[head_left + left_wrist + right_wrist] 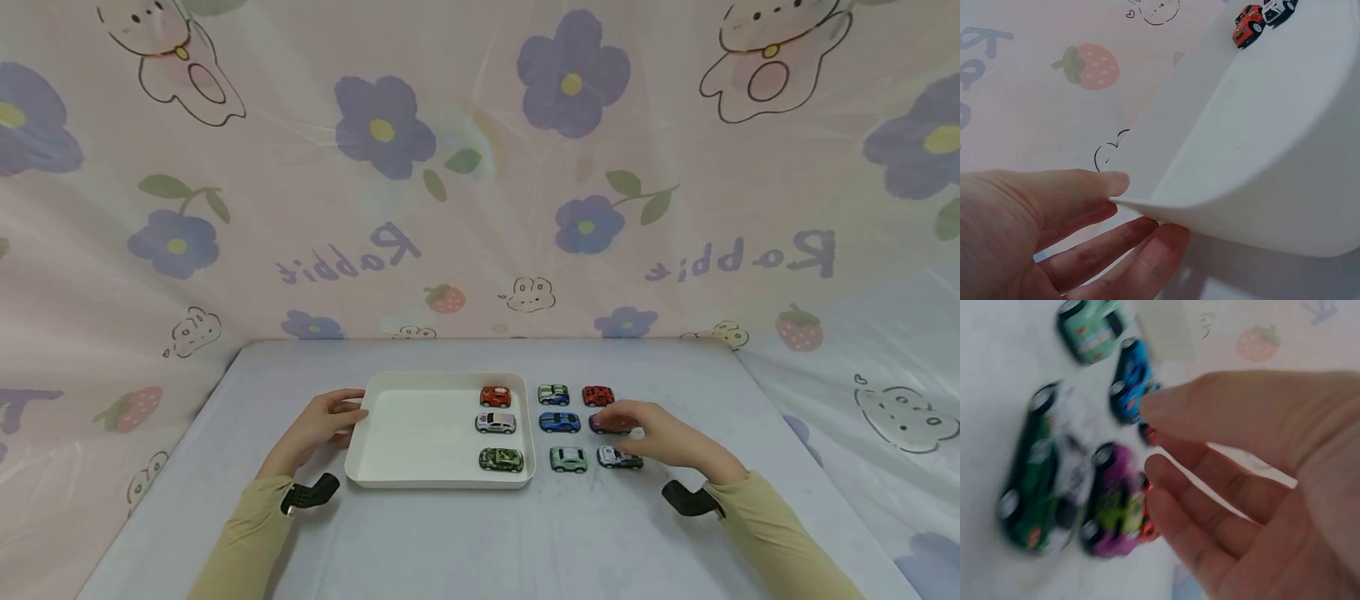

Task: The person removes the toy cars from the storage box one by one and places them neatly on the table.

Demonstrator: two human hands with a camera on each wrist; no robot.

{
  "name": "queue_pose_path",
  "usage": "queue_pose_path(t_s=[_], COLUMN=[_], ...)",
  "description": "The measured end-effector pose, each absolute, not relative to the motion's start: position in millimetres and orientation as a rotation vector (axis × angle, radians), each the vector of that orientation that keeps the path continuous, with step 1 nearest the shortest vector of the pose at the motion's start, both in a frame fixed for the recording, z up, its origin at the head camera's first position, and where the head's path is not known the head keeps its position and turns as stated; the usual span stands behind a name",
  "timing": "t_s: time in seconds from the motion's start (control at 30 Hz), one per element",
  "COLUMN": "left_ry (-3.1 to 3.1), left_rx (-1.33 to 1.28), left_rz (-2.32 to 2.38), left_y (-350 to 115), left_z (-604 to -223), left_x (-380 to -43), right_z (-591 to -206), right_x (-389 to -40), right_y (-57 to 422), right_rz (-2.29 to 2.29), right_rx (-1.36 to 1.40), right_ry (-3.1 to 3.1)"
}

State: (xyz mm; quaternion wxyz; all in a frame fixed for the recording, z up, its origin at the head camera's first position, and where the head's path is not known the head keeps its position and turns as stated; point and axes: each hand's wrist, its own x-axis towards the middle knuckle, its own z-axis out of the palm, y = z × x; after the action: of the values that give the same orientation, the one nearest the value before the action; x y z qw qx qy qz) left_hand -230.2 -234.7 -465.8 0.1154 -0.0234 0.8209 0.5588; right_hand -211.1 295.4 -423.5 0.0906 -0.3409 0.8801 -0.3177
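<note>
My left hand [318, 429] pinches the left rim of a white tray [420, 433]; in the left wrist view the thumb lies over the rim and the fingers are at the outer side. Along the tray's right side stand a red toy car [495, 397], a white toy car [496, 423] and a green camouflage toy car [501, 459]. My right hand [660, 433] hovers over the cars on the right, holding nothing, its thumb apart from its fingers. Nearest it are a purple toy car [1110, 503], partly hidden in the head view, and a white and green toy car [619, 457].
Between tray and right hand stand a green-striped white car [553, 394], a blue car [559, 422] and a pale green car [568, 459]. Behind the purple car is another red car [597, 396]. A patterned curtain [480, 208] hangs behind the white table [450, 542].
</note>
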Motion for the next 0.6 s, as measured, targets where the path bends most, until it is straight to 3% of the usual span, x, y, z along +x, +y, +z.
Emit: queue_pose_path(t_s=[0.6], left_ry=[2.383], left_rx=[-0.064], left_rz=[1.652], left_y=[-235], left_z=[-464], left_x=[-230], right_z=[-398], right_x=[-240], right_y=[223], right_rz=[-1.053], right_rx=[-1.100], right_ry=[2.537])
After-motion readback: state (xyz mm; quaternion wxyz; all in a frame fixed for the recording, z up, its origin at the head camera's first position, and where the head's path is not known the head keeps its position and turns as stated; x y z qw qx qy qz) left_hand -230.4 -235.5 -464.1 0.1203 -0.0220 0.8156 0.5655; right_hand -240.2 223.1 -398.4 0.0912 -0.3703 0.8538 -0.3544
